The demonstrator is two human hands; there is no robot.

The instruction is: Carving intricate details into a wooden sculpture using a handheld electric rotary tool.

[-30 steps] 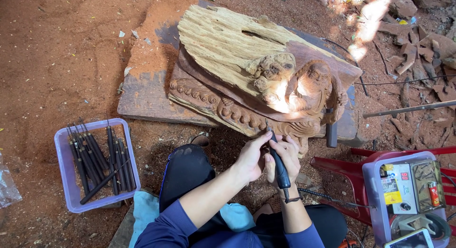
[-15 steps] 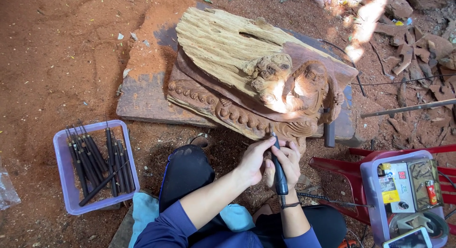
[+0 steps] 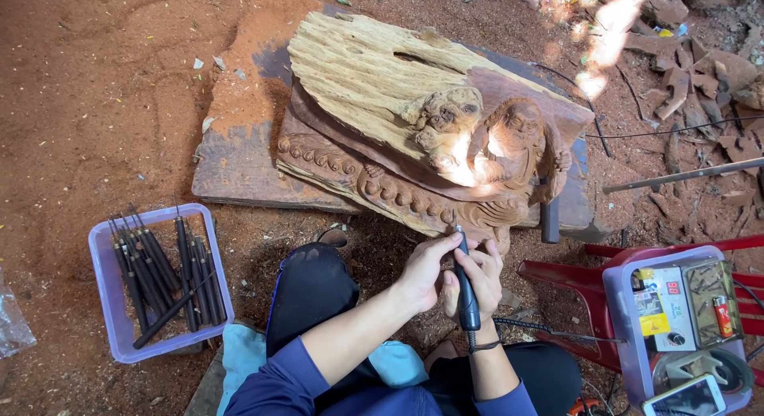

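At the near edge of the wood carving [image 3: 414, 137], both hands, right [image 3: 477, 279] and left [image 3: 426, 269], kept gripping the rotary tool [image 3: 465, 285], barely shifted.

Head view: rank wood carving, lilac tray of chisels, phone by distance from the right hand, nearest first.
From the right hand, which grips the black rotary tool:
1. Wood carving, just ahead; the tool tip meets its lower edge.
2. Phone, lower right, in the clear bin beside the red chair.
3. Lilac tray of chisels, far left on the dirt.
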